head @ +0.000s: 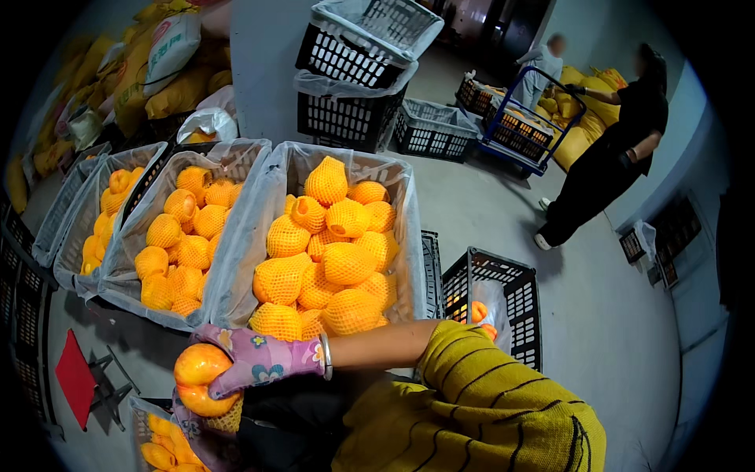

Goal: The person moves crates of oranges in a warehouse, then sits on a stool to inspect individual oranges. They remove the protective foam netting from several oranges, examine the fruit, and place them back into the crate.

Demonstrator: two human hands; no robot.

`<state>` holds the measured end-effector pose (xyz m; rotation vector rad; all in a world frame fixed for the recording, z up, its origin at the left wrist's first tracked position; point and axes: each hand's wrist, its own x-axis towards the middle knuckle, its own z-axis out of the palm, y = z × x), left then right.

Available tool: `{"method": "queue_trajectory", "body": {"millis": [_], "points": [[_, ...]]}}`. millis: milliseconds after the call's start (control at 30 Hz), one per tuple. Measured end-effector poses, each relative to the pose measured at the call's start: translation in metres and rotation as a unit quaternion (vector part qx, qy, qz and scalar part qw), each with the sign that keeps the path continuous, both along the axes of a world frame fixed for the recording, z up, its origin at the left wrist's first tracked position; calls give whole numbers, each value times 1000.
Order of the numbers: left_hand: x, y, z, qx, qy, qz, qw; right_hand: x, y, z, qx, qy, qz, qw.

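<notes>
My right hand point(259, 360), in a purple flowered glove, grips a bare yellow-orange peach point(203, 377) from above and its right side. Just below the fruit shows a yellow foam net sleeve point(227, 419). My left hand point(203, 439), in a darker flowered glove, is under the peach and around the sleeve, its fingers partly hidden. Beyond my right forearm, a lined crate point(416, 277) holds several peaches in foam nets point(348, 262). Below my left hand, a smaller lined box point(138, 428) contains loose yellow foam nets point(159, 454).
More lined crates point(112, 283) of netted fruit stand left. A black crate point(522, 307) at right holds bare peaches. A red folding stool point(76, 377) stands lower left. Stacked crates point(348, 112), a blue trolley point(513, 147) and two people point(619, 141) point(540, 71) are farther back.
</notes>
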<state>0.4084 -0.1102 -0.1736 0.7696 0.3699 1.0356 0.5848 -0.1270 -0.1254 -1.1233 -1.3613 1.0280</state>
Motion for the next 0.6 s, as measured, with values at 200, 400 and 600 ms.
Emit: {"method": "queue_trajectory", "body": {"millis": [200,400,600], "points": [[-8,3,-18,74,28,-44,996,4,-8,18,220,-339,43,914],[7,-3,-59,-43,-11,-59,997,9,-15,13,234,-408,120,874],[-41,-9,-75,-64,-142,-74,985,25,-11,44,-3,251,-10,968]]}}
